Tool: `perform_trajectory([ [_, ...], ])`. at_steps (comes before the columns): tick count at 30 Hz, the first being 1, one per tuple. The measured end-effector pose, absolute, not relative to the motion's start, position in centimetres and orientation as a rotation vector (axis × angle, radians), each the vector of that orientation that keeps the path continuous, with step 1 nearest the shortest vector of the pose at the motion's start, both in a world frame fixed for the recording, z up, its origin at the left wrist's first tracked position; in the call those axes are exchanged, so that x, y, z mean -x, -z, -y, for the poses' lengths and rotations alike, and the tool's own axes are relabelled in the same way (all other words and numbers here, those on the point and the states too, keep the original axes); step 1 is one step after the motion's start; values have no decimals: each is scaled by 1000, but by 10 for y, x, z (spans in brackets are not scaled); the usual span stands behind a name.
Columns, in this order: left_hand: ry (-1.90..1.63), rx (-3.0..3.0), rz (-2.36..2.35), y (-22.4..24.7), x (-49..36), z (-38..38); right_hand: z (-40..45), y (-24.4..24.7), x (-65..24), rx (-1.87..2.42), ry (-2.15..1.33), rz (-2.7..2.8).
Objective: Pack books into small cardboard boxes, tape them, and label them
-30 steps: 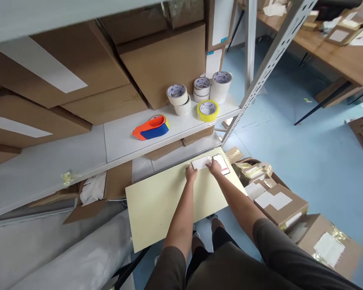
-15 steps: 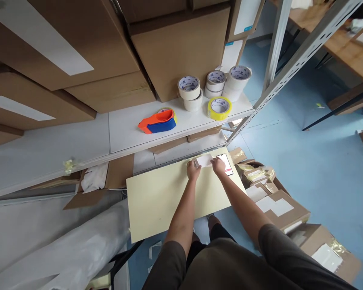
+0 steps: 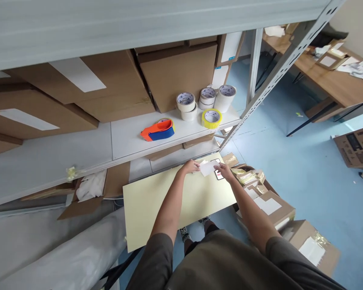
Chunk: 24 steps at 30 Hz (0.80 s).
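Observation:
A small white paper slip [image 3: 208, 168] is held over the pale yellow tabletop [image 3: 157, 201]. My right hand [image 3: 224, 170] pinches the slip at its right end. At the slip's left edge my left hand [image 3: 190, 166] has its fingers closed, with a bit of something whitish by the fingertips that is too small to make out. A phone with a lit screen [image 3: 219, 175] lies on the tabletop, partly covered by the slip and my right hand.
On the shelf above lie an orange and blue tape dispenser [image 3: 159, 130], a yellow tape roll [image 3: 211, 118] and several white rolls [image 3: 186, 103]. Large cartons [image 3: 178, 76] stand behind. Taped parcels [image 3: 270, 205] are piled right of the table. A metal post [image 3: 278, 76] rises at the shelf's end.
The view has tilted up, showing more of the upper shelf. The slip is now tilted and swung toward me at its lower edge. My left hand has turned, fingers pointing right.

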State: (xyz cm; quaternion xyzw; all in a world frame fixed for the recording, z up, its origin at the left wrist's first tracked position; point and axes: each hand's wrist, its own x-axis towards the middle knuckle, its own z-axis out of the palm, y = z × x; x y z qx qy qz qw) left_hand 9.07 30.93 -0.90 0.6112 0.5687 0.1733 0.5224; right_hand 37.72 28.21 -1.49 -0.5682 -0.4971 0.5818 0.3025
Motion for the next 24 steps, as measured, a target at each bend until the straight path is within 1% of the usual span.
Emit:
perform_trajectory([
  [3, -352, -1380, -1299, 7, -96, -313, -283, 6, -385, 1473, -1576, 1256],
  [9, -431, -1349, -1330, 1, -105, -317, -281, -3, -389, 1520, -1552, 1171],
  [14, -458, -1358, -1399, 0, -107, -318, -279, 0, -389, 1481, -1582, 1089],
  [19, -513, -1266, -1391, 0, -91, -316, -278, 6, -409, 1500, -1531, 885],
  [24, -552, -1248, -1405, 1, -101, -315, -277, 11, -418, 1474, -1526, 876],
])
